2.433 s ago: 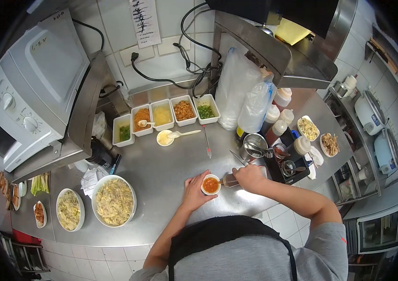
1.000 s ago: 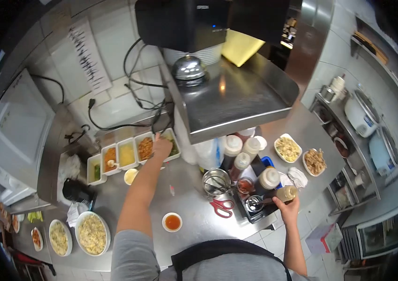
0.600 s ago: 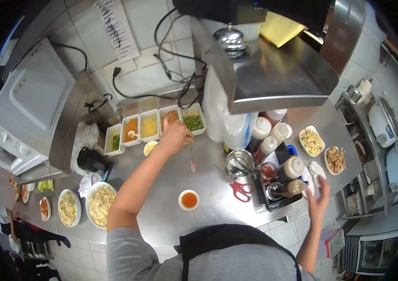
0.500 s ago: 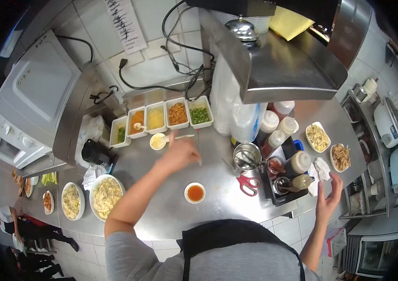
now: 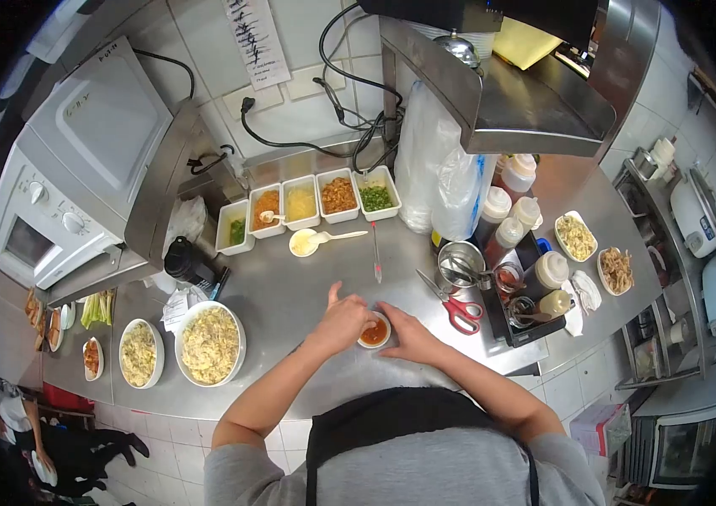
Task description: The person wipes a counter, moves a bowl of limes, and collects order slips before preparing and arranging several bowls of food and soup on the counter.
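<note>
A small white cup of orange-red sauce [image 5: 374, 332] stands on the steel counter near my body. My right hand [image 5: 415, 337] grips it from the right, thumb and fingers around its side. Over the left side of the same cup, my left hand [image 5: 345, 324] has its fingers pinched together at the rim and one outer finger raised. Whatever may be in that pinch is hidden. Farther back are a small cup of pale yellow contents [image 5: 301, 244] and a white spoon [image 5: 341, 236] resting across it. A thin red-handled tool [image 5: 376, 253] lies on the counter.
White tubs of toppings [image 5: 339, 196] line the wall. Large bowls of a yellowish mix [image 5: 240, 341] stand left. Red-handled scissors [image 5: 463, 315], a metal cup [image 5: 461, 263] and a black caddy [image 5: 501, 325] with squeeze bottles are right. A steel shelf [image 5: 535, 135] overhangs the back.
My left hand has come from beside the spoon to the sauce cup. My right hand has swung in from the far right and taken hold of that cup. The view has shifted slightly.
</note>
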The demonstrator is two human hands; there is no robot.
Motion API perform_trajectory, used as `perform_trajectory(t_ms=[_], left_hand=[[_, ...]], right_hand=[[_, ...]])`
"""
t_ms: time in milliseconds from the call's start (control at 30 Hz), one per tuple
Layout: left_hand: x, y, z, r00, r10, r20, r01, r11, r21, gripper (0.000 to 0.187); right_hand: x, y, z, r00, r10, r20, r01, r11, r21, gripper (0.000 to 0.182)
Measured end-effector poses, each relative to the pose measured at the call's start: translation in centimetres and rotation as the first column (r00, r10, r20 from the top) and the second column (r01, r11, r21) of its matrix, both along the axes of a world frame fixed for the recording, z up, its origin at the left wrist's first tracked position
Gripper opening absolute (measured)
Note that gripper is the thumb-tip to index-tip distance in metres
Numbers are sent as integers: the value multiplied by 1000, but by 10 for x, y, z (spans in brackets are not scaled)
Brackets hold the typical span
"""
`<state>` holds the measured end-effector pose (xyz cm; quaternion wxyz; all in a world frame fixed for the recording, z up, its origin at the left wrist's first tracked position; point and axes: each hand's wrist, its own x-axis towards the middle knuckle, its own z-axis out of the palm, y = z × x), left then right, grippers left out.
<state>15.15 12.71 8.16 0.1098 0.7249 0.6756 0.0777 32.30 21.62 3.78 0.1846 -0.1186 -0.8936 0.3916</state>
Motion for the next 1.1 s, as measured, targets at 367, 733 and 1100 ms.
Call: perform_trajectory(t_ms=[367,733,1100], left_hand=[[1,-7,1,983,112,142,-126,988,94,12],[47,-2,61,946,36,323,-110,971,213,8],[143,51,106,751,-196,631,-166,868,467,11]], right_hand=[[-20,-2,-6,999,36,10,-35,995,-95,97],[36,6,72,1000,2,-18,-4,990,-140,96],[168,55,160,994,-103,-32,99,989,-106,95]])
